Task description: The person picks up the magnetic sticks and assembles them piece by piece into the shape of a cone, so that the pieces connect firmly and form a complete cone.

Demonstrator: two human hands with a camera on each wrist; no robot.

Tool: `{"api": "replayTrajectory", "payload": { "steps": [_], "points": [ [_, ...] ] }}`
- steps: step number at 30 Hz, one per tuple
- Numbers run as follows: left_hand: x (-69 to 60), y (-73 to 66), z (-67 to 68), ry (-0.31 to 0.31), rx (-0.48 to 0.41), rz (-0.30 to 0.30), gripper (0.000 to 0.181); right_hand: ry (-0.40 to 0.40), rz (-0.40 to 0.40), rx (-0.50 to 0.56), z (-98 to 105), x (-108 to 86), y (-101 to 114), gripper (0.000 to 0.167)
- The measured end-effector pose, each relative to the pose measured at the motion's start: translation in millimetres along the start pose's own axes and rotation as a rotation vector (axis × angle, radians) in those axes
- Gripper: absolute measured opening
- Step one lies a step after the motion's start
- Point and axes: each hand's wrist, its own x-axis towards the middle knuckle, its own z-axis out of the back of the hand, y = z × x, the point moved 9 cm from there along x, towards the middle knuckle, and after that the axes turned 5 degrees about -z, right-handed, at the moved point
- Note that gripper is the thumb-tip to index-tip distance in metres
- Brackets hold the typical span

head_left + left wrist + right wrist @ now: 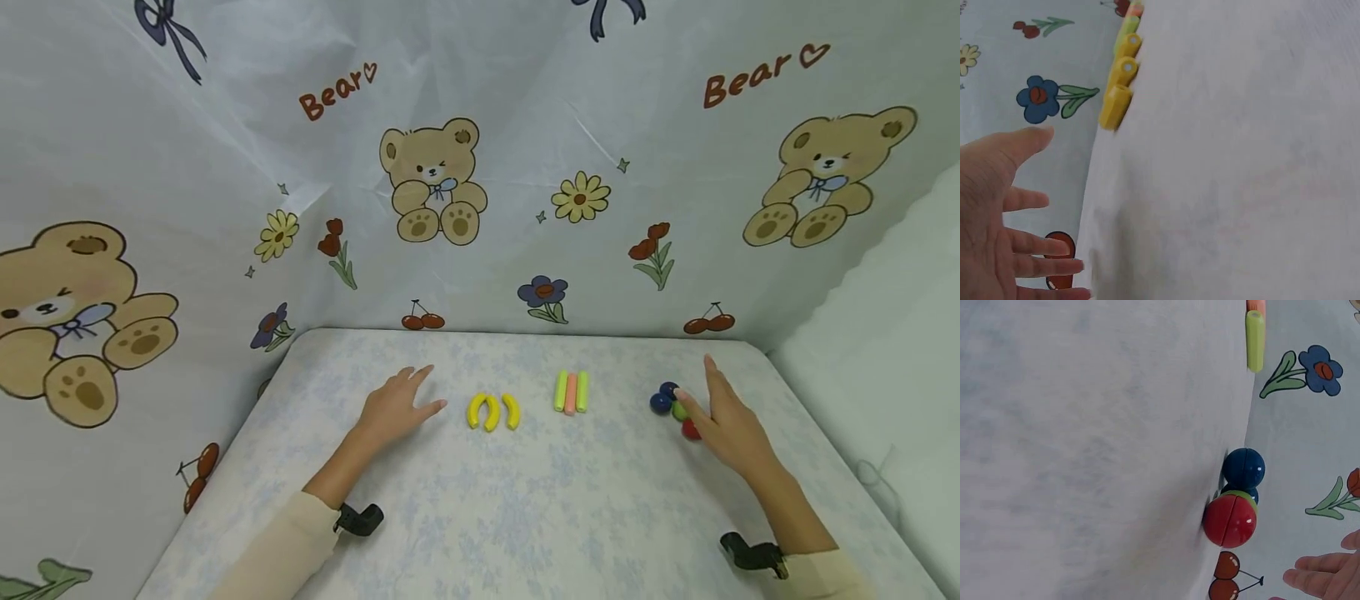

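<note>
The red ball [1230, 521] looks like smooth, glossy plastic, the sleeve [281, 546] like matt cloth, and the backdrop [510, 75] slightly shiny.

Three yellow bananas [494, 412] in row; four balls [661, 404] clustered, apparently touching.

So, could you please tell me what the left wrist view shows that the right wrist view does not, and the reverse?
Only the left wrist view shows the left hand, fingers spread, and three yellow banana-shaped pieces in a row.

Only the right wrist view shows part of the right hand and the cluster of balls: a red ball in front, blue balls and a sliver of a green ball.

Both show a green stick, part of the pink stick, the pale tabletop and the printed backdrop.
</note>
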Motion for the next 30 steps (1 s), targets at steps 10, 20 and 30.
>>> {"api": "replayTrajectory", "payload": {
  "steps": [10, 20, 30],
  "points": [
    [6.0, -21.7, -17.0, 0.076, -0.102, -0.055, 0.055, 0.055, -0.078, -0.012, -5.5, -16.6, -25.5, 0.089],
    [20.2, -33.4, -23.6, 0.082, -0.149, -0.001, 0.047, 0.123, -0.157, -0.041, -11.0, -17.8, -34.4, 0.096],
    [27.0, -47.0, -35.6, 0.084, -0.209, 0.014, 0.036, 0.168, -0.211, -0.032, -13.6, -13.4, -39.2, 0.069]
  ]
}}
